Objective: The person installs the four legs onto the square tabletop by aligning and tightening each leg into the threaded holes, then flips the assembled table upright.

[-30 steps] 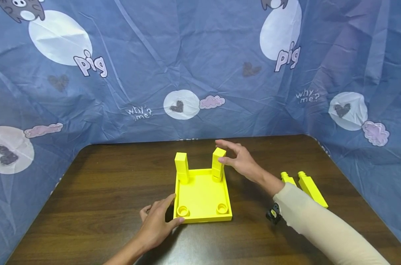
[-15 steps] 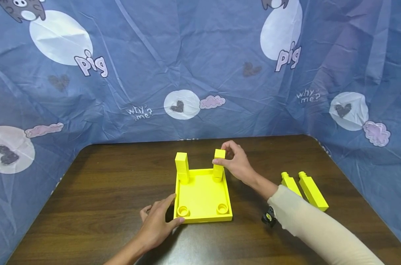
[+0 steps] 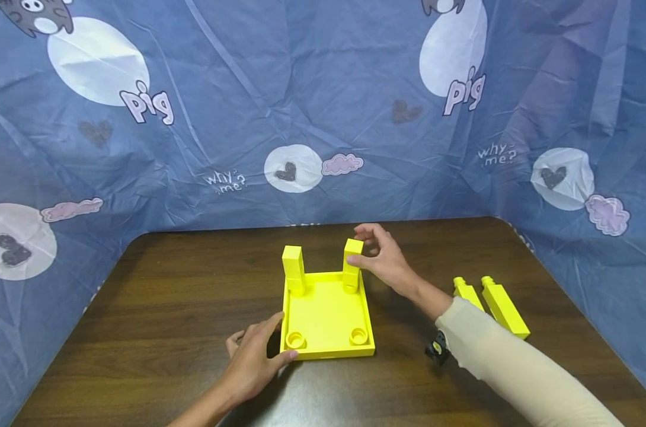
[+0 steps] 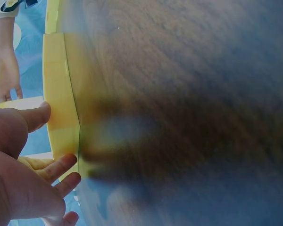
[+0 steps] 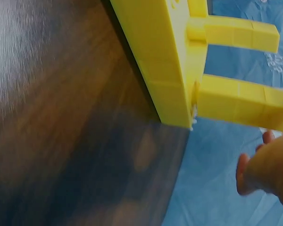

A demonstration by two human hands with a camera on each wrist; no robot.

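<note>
A yellow square tabletop (image 3: 328,314), rimmed like a shallow tray, lies on the brown table. Two yellow square legs stand upright at its far corners, the left leg (image 3: 293,264) and the right leg (image 3: 351,274). Both near corners have round sockets (image 3: 358,336) with nothing in them. My left hand (image 3: 253,362) holds the near left corner, thumb on the front rim and fingers along the left side. With thumb on its front and fingers bent behind, my right hand (image 3: 389,267) pinches the upper part of the right leg; the fingertips behind it are partly hidden.
Two loose yellow legs lie to the right, one outer leg (image 3: 504,308) and one inner leg (image 3: 467,293), threaded ends pointing away. My right sleeve (image 3: 493,344) partly covers the inner one. A blue printed cloth (image 3: 323,118) hangs behind the wooden table (image 3: 195,284).
The right hand has closed its spread fingers around the right leg, then loosened slightly. That leg has turned a little and stands straighter. The left hand and tabletop have stayed put.
</note>
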